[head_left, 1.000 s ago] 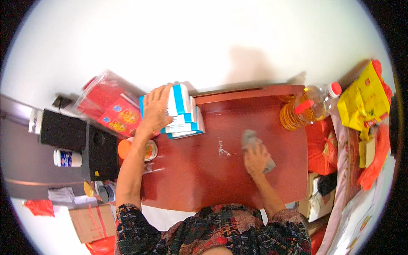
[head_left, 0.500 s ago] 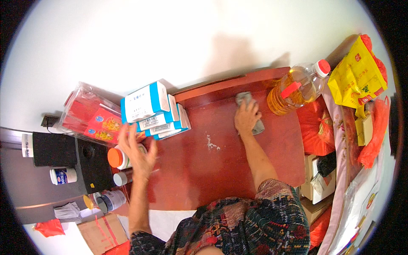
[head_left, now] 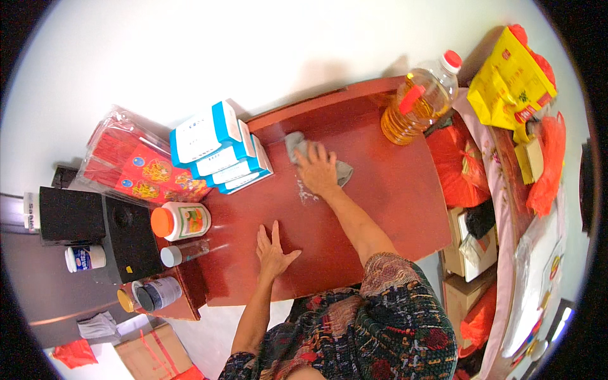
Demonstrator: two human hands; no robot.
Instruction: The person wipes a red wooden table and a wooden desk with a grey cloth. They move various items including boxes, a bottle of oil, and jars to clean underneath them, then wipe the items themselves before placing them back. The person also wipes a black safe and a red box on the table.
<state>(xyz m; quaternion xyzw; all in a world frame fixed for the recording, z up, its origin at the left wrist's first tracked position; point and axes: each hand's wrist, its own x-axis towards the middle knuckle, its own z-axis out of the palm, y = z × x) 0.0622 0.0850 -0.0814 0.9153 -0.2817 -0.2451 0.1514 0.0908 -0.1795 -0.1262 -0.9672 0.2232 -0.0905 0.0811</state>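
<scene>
Right hand (head_left: 318, 172) is laid palm down over a grey cloth (head_left: 344, 173), fingers set apart rather than clamped; the cloth is spread on the red tabletop (head_left: 386, 209), toward its back edge, with 2 ends left showing beyond the hand. White marks (head_left: 306, 192) are seen on the surface just beside it. Near the front edge, the left hand (head_left: 272, 259) is held with thumb and fingers spread; whether the tabletop is touched cannot be told. White-and-blue boxes (head_left: 201, 140) are stacked at the back left, and a red-capped oil bottle (head_left: 400, 120) is placed at the back right.
</scene>
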